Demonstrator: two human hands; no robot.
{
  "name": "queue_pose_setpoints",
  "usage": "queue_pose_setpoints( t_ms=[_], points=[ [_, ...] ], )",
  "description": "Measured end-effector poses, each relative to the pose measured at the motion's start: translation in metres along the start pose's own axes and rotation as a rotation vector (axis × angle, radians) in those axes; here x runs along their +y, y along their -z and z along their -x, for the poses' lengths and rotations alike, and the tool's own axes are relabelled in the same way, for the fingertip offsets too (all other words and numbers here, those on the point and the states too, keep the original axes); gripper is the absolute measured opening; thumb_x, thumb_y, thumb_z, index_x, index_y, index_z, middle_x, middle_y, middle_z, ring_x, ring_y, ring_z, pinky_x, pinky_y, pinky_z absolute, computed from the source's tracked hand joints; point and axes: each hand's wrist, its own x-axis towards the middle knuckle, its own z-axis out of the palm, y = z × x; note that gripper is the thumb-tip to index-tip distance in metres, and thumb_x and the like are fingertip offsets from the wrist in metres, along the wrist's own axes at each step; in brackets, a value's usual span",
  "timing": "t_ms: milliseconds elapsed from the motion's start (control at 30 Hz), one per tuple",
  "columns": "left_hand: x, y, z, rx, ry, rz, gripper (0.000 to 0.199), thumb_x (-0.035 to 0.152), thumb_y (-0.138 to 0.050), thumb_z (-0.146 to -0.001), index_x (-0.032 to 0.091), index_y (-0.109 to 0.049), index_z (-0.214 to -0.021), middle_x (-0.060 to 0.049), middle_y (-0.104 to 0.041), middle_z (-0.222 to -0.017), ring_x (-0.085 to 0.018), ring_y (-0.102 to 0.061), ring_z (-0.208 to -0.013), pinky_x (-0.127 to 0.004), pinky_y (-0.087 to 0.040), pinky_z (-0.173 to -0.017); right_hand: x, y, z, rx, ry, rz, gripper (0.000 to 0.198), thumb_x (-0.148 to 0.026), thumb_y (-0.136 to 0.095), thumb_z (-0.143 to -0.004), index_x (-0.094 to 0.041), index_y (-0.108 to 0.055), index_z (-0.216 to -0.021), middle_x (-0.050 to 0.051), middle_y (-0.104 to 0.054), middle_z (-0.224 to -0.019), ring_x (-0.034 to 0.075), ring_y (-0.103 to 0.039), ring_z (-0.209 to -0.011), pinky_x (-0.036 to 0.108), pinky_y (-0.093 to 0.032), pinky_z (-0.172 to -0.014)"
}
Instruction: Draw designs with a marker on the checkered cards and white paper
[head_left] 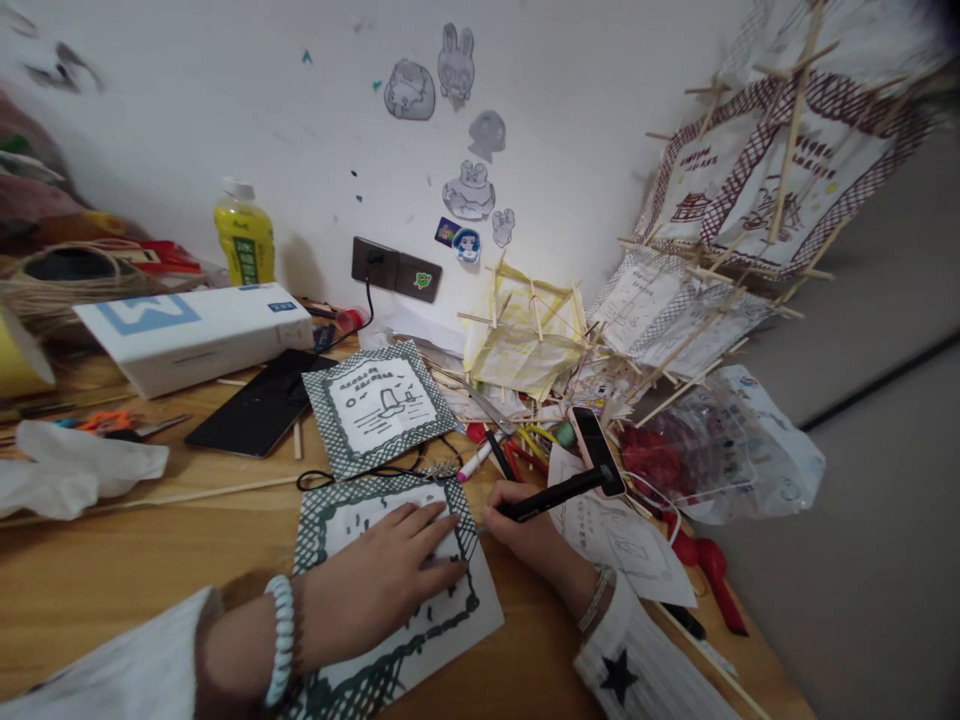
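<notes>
My left hand (390,565) lies flat, fingers apart, across a white paper sheet (484,590) with a dark green wavy frame and a partly drawn crosshatched border. My right hand (529,530) is closed round a black marker pen (559,495) at the sheet's right edge; the pen's tip is hidden by my fingers. Just above lies a second sheet (379,405) whose green crosshatched border runs all the way round a boat drawing with writing. To the right of my right hand rests a pencil-sketched paper (630,550).
A black tablet (251,405), a white box (195,335) and a yellow bottle (246,235) stand or lie at left. Pens, a phone-like device (596,450), a plastic bag (742,450) and a yellow stick frame (525,335) crowd the right. A tall paper lantern (780,180) leans behind.
</notes>
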Motion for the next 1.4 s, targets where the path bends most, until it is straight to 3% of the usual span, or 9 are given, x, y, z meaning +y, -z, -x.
queue_pose_setpoints(
  t_ms=[467,733,1033,1167,1400],
  points=[
    [0.0,0.0,0.001,0.007,0.0,0.029,0.037,0.014,-0.052,-0.083,0.028,-0.057,-0.117,-0.014,-0.052,-0.129,-0.033,-0.048,-0.117,-0.05,-0.039,-0.094,-0.005,0.001,0.0,-0.127,0.025,0.006,0.011,-0.022,-0.063,-0.073,-0.017,-0.06,-0.064,-0.003,-0.057,-0.058,0.01,-0.048,-0.055,0.021,-0.039,-0.052],
    [-0.001,-0.002,0.001,-0.041,0.016,0.016,0.04,0.016,-0.055,-0.082,0.029,-0.055,-0.119,-0.014,-0.05,-0.131,-0.034,-0.046,-0.119,-0.052,-0.039,-0.094,-0.007,0.001,0.0,-0.116,0.066,0.037,0.017,-0.015,-0.056,-0.071,-0.017,-0.051,-0.056,-0.005,-0.049,-0.054,0.009,-0.042,-0.052,0.02,-0.034,-0.049],
    [0.0,0.001,0.0,0.015,0.004,0.046,0.036,0.015,-0.052,-0.083,0.027,-0.058,-0.117,-0.013,-0.054,-0.128,-0.031,-0.048,-0.117,-0.048,-0.038,-0.095,0.001,0.003,-0.001,-0.12,0.05,0.045,0.022,-0.01,-0.054,-0.067,-0.018,-0.042,-0.05,-0.006,-0.041,-0.051,0.008,-0.037,-0.05,0.021,-0.028,-0.047],
    [-0.001,0.001,0.0,0.003,0.007,0.048,0.037,0.015,-0.053,-0.083,0.028,-0.057,-0.117,-0.015,-0.054,-0.128,-0.035,-0.049,-0.116,-0.052,-0.039,-0.093,-0.002,0.004,0.0,-0.093,0.038,-0.041,0.02,-0.014,-0.055,-0.07,-0.018,-0.046,-0.052,-0.006,-0.043,-0.052,0.009,-0.039,-0.05,0.021,-0.031,-0.048],
    [-0.002,-0.005,0.002,-0.016,0.002,0.025,0.038,0.017,-0.055,-0.082,0.028,-0.055,-0.119,-0.015,-0.051,-0.131,-0.035,-0.046,-0.12,-0.052,-0.038,-0.095,-0.006,0.003,0.002,-0.168,0.029,-0.04,0.012,-0.02,-0.061,-0.072,-0.017,-0.057,-0.061,-0.004,-0.053,-0.057,0.01,-0.046,-0.054,0.021,-0.037,-0.052]
  ],
)
